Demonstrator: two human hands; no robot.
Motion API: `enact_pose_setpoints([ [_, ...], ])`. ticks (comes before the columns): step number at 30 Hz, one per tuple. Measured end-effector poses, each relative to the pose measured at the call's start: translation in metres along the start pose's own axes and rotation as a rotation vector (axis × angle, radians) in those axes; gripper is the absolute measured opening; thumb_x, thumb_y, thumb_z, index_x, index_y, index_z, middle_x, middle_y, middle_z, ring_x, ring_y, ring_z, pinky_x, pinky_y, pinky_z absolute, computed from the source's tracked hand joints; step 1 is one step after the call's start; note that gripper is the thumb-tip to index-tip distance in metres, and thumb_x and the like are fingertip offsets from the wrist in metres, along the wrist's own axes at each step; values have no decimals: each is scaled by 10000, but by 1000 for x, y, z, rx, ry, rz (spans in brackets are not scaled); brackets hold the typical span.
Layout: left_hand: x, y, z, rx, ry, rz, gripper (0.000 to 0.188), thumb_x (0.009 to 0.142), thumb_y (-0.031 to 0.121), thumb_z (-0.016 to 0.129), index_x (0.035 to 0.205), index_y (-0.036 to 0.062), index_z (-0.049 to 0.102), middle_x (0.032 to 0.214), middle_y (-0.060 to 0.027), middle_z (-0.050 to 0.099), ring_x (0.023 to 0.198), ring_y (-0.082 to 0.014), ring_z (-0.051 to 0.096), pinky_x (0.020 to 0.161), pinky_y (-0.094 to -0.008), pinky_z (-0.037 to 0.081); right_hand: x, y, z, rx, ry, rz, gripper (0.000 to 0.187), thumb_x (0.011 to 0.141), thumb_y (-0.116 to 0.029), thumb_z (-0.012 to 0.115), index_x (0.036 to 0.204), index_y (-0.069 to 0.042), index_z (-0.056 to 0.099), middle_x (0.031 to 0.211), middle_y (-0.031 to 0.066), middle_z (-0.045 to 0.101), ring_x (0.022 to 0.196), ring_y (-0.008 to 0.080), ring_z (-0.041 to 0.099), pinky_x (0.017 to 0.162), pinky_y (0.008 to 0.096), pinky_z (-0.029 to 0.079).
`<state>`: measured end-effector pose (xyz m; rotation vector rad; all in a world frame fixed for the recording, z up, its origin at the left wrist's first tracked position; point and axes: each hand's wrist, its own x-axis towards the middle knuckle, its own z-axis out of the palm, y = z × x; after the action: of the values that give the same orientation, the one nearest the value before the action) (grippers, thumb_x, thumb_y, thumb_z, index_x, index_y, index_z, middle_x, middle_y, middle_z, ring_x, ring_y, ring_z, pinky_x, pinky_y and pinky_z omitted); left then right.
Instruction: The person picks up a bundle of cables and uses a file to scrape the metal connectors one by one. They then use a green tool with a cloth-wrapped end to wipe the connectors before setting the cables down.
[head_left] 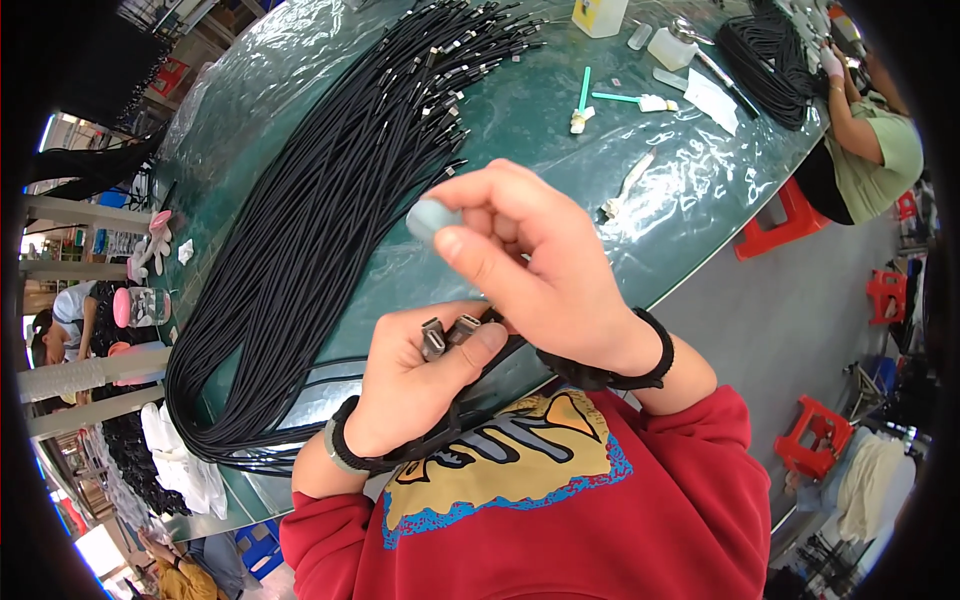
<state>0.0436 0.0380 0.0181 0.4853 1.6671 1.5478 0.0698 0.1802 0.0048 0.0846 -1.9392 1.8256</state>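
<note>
The left hand (405, 375) holds two dark USB-style cable plugs (433, 340) between its fingers, near the worktop's (520, 140) edge. Above, the right hand's (540, 250) thumb and finger-cot-covered (432, 217) index nearly meet; whether they grip anything, I cannot tell. Black cables (300, 210) lie bundled leftward.

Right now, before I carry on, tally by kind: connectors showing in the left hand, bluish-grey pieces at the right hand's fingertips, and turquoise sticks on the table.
Connectors showing in the left hand: 2
Bluish-grey piece at the right hand: 1
Turquoise sticks on the table: 2
Total: 5
</note>
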Motion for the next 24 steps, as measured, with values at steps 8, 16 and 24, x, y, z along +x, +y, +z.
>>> enact_pose_setpoints([
  [8,2,-1,1,-46,9,-5,104,816,58,540,870,-5,603,574,70,447,509,3,332,441,-173,254,-11,-5,-13,-216,-117,-32,164,808,-7,511,971,3,526,692,-25,412,575,17,400,496,144,326],
  [16,6,-1,9,-94,52,39,143,842,101,514,849,-25,579,555,37,438,488,-22,336,438,-183,269,-2,2,-19,45,64,150,165,824,-33,499,980,16,517,729,-26,443,614,17,397,515,159,316],
  [24,6,-7,-4,-164,92,42,271,871,206,465,796,-38,558,517,44,383,442,-26,272,407,-182,213,-28,2,-25,107,9,115,183,814,-48,517,983,23,522,696,-27,424,651,25,387,536,177,316],
])
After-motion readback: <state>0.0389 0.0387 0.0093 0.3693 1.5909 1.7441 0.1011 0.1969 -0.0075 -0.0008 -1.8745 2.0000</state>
